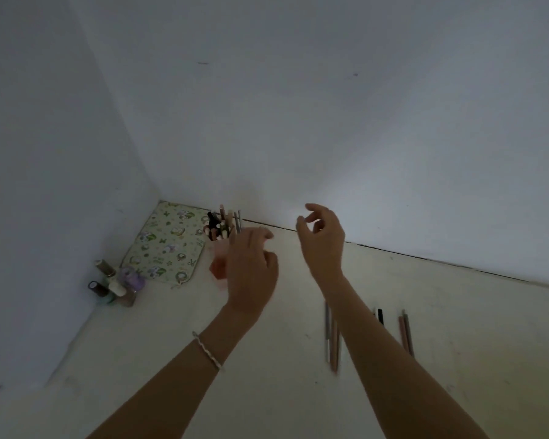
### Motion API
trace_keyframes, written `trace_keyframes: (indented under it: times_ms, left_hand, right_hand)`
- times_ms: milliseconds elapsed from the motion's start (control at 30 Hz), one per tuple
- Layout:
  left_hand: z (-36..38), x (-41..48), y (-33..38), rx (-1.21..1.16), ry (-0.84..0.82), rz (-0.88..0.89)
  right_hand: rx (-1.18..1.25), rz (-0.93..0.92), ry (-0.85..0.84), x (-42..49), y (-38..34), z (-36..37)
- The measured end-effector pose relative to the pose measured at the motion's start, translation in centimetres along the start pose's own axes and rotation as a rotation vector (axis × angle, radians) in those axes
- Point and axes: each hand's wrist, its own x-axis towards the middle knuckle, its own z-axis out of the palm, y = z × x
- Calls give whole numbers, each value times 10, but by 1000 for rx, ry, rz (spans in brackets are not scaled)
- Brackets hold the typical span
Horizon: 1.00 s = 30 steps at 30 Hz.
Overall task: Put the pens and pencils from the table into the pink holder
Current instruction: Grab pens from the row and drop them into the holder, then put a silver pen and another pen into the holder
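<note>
The pink holder stands near the back wall, holding several pens and pencils upright. My left hand hovers just right of the holder and partly hides it, fingers loosely curled and blurred, with nothing visible in it. My right hand hangs in the air further right, fingers apart and empty. On the table lie a few pencils beside my right forearm. A black pen and two more pencils lie on the forearm's right.
A floral fabric pouch lies flat in the back left corner. Several small bottles stand in front of it by the left wall. White walls close the table at the back and left.
</note>
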Motion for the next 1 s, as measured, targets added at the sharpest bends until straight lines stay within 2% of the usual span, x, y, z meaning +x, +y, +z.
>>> trace_keyframes:
  times_ms: [67,200,300,500,600,700,900,1000]
  left_hand:
    - [20,-21,16,-24,-177,-8]
    - [65,-63,37,83,-629,-96]
    - [86,-81,44,139,-816,-235]
    - [107,-92,46,284,-751,-198]
    - [109,-81,40,322,-779,-167]
    - [101,-54,38,218,-770,-229]
    - [76,-11,44,-53,-529,-223]
    - [66,-7,43,-117,-472,-204]
  right_hand:
    - [9,53,17,6,5,-21]
    - [-36,120,51,6,25,-60]
    - [-60,172,57,-5,43,-80]
    - [-95,209,-12,-29,73,-101]
    - [-103,217,-87,-33,84,-107]
    - [-205,278,-190,-33,99,-110]
    - [-645,438,-529,-33,127,-85]
    - [-787,443,-553,-39,136,-72]
